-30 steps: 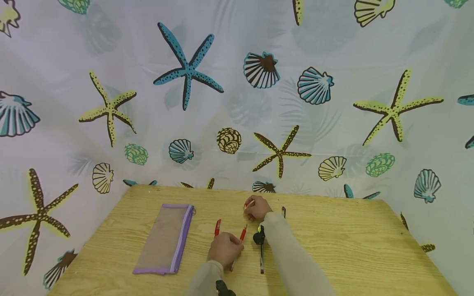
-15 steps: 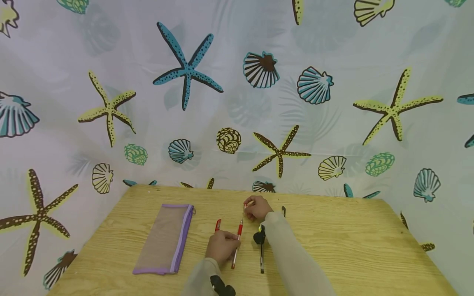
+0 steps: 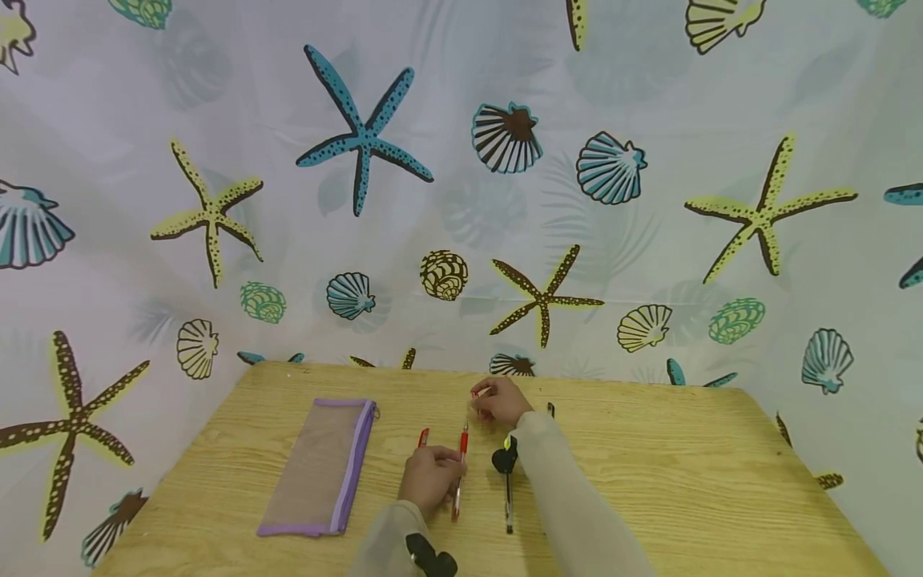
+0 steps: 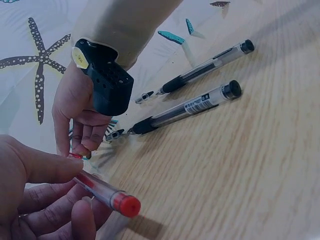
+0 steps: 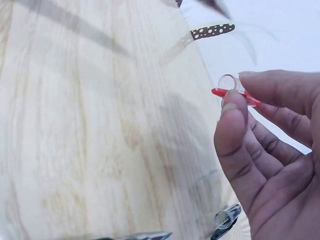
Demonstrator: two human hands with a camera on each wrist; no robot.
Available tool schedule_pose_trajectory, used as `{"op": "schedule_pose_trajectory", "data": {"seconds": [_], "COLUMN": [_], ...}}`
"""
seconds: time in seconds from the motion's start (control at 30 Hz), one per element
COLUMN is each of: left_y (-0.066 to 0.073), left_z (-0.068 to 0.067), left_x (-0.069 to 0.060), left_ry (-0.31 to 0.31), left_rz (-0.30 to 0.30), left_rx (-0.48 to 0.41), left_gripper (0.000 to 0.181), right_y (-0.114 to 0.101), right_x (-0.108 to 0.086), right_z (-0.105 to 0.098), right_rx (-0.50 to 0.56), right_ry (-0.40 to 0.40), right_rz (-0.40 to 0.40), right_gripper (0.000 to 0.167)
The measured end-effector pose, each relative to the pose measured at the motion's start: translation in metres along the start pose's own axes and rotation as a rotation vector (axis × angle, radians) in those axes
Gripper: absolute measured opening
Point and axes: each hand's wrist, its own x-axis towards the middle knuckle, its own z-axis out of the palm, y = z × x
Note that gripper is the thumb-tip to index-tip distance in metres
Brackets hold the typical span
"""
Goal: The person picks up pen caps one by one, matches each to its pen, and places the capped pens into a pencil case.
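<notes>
My left hand [image 3: 430,481] pinches a red pen [image 3: 464,445] by its clear barrel. Its uncapped tip points away from me in the head view, and its red end plug [image 4: 129,205] faces the left wrist camera. Farther back, my right hand [image 3: 501,402] pinches a clear pen cap with a red clip [image 5: 235,92]; the cap's round mouth shows in the right wrist view. Cap and pen tip are slightly apart. Just beyond my left hand a red piece [image 3: 423,437] shows, partly hidden by the hand, so its kind is unclear.
Two uncapped black pens [image 4: 190,107] [image 4: 215,62] lie on the wooden table [image 3: 671,473], each with a clear cap [image 4: 115,135] [image 4: 145,97] near its tip. A mesh pouch with purple edging [image 3: 317,465] lies at the left. A shell-patterned cloth [image 3: 447,200] surrounds the back and sides.
My left hand has shifted slightly left and away from me, turning the red pen more upright in the head view, its tip now nearer the cap. My right hand has barely moved.
</notes>
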Motion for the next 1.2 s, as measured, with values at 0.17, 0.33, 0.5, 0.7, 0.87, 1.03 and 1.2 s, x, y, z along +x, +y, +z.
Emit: {"op": "schedule_pose_trajectory", "data": {"seconds": [0.17,0.33,0.5,0.7,0.87,1.03,1.2], "left_y": [0.000,0.001,0.001,0.001,-0.002,-0.003,-0.001], "left_z": [-0.001,-0.001,-0.002,-0.002,-0.002,-0.002,-0.003], "left_x": [-0.001,-0.002,-0.002,-0.003,-0.001,0.000,-0.001], "left_ry": [0.009,0.012,0.000,-0.012,-0.022,-0.022,-0.028], "left_rz": [0.036,0.042,0.037,0.035,0.052,0.064,0.063], "left_rx": [-0.013,-0.025,-0.056,-0.083,-0.118,-0.137,-0.160], "left_gripper": [0.022,0.026,0.026,0.028,0.029,0.029,0.030], "right_y": [-0.008,-0.021,-0.027,-0.011,-0.012,-0.025,-0.039], "right_x": [-0.005,-0.016,-0.022,-0.011,-0.013,-0.023,-0.034], "right_z": [0.000,0.000,-0.002,-0.001,-0.001,-0.001,-0.001], "right_rx": [0.014,0.048,0.097,0.126,0.153,0.175,0.171], "right_ry": [0.010,0.019,-0.005,-0.014,-0.016,-0.018,-0.028], "right_rz": [-0.011,-0.022,-0.035,-0.052,-0.057,-0.077,-0.095], "right_gripper": [0.030,0.028,0.026,0.029,0.029,0.026,0.024]}}
